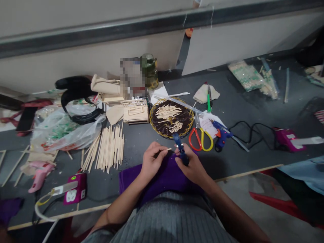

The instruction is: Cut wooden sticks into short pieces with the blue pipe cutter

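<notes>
A short pale wooden stick point(169, 149) is pinched between the thumb and fingers of my left hand point(153, 160), its tip pointing right. My right hand point(190, 164) is closed around a dark blue hand tool point(180, 145); its exact kind is hard to make out. The stick's tip and the tool are close together. Beneath both hands lies a purple cloth point(162, 180). Just beyond them stands a brown woven basket point(154, 126) with a yellow rim, holding small sticks point(169, 111) and tiny cut pieces point(176, 127).
Red-and-yellow-handled scissors point(207, 139) and a blue glue gun point(222, 137) lie right. To the left are long wooden sticks point(110, 146), a plastic bag point(68, 131), a pink glue gun point(42, 173) and a magenta power socket point(75, 189). A stick model point(135, 111) stands behind.
</notes>
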`<state>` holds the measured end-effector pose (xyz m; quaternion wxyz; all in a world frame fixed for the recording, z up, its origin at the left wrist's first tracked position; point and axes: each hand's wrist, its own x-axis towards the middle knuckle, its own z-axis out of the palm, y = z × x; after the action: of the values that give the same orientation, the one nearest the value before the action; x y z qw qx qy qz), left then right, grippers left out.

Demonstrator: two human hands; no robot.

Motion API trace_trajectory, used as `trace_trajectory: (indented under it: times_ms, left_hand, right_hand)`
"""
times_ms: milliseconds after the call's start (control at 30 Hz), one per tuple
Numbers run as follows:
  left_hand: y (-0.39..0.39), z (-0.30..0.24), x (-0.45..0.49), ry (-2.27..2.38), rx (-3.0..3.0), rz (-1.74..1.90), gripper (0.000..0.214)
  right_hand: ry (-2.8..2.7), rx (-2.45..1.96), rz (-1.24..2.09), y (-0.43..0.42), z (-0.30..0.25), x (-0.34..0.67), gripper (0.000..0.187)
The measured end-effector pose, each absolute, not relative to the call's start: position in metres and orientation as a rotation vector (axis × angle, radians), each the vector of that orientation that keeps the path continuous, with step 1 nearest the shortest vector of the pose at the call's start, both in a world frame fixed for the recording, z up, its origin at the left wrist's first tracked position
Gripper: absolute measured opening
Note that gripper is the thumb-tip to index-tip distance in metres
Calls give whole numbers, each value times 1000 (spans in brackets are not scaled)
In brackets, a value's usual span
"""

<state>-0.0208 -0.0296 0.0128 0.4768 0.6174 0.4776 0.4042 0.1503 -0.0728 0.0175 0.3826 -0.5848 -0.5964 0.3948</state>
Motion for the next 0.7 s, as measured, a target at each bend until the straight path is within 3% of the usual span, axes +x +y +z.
trace_trajectory:
  times_ms: [133, 300, 700]
  left_hand:
    - [-33, 18, -23, 1134, 1347, 983, 14]
    - [-36, 29, -26, 1117, 1319, 968, 15]
    - [-32, 31, -32, 1108, 1675, 999, 11]
  right_hand:
    - [-1722, -1544, 839, -89, 10, 148, 47]
    - [-1820, -1551, 647, -95, 2, 141, 58]
    - [-1782, -1618, 748, -89, 8, 137, 65]
